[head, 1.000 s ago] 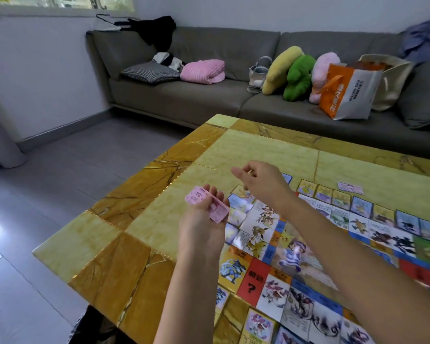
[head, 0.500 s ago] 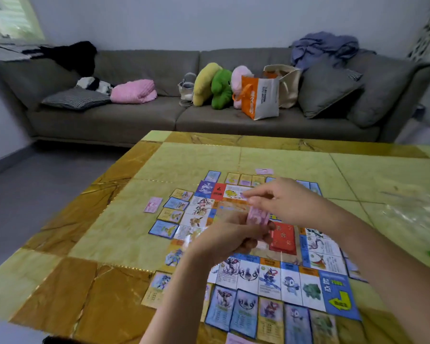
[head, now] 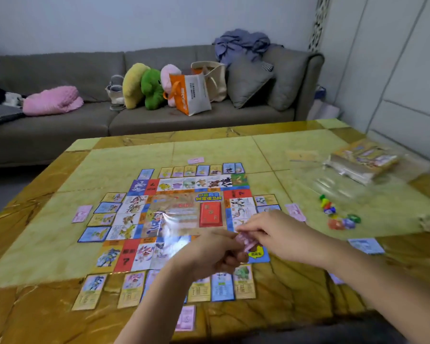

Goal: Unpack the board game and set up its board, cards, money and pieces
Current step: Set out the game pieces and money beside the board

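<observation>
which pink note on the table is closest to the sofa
The pink note just beyond the board's far edge; the ones left, right and near all lie closer to the person.

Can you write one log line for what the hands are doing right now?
step: dealing money | hands: both holding pink play money | over: game board | pieces: right, untouched

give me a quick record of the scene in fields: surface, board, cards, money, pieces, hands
surface: yellow-green and amber marble-pattern table
board: colourful square game board, unfolded flat mid-table
cards: illustrated property cards laid along the board's edges
money: pink paper notes lying singly beside each side of the board
pieces: small multicoloured plastic tokens loose on the table, right of the board
hands: left hand and right hand together hold a small pink wad of notes over the board
</observation>
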The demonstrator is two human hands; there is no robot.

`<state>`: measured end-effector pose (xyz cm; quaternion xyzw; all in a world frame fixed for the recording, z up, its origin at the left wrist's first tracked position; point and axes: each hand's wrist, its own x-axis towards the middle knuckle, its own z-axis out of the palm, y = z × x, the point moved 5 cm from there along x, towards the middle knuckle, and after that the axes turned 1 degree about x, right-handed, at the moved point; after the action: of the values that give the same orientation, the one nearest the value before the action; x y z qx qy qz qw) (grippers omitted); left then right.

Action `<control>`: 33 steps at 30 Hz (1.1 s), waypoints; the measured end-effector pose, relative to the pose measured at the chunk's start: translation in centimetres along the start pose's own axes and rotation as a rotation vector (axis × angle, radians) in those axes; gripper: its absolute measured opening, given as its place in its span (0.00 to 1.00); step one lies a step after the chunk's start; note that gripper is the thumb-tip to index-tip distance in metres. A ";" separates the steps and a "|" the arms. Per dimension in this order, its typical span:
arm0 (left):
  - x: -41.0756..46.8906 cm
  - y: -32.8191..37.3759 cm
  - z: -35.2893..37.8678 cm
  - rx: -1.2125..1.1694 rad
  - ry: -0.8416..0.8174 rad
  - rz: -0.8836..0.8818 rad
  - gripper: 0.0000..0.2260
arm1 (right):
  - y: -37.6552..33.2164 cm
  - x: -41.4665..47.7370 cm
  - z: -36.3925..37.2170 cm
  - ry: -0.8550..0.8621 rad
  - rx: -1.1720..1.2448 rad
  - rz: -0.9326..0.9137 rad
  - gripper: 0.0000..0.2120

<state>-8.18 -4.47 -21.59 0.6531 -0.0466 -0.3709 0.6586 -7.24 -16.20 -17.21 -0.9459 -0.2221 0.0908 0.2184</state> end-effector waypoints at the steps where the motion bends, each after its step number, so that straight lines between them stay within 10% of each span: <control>1: 0.2 -0.4 1.1 0.018 -0.014 -0.017 0.09 | 0.5 -1.2 0.1 0.001 0.003 0.000 0.16; 20: 5.3 -3.1 11.4 0.825 0.256 0.244 0.13 | 18.4 -14.4 -4.8 0.355 0.624 0.452 0.06; 33: 6.9 -3.7 12.4 1.017 0.549 0.500 0.13 | 24.5 -17.2 -1.6 0.327 0.460 0.699 0.09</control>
<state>-11.56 -18.01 -26.02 0.9254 -0.1975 0.0441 0.3203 -12.70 -44.45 -25.57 -0.8928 0.1741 0.0556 0.4116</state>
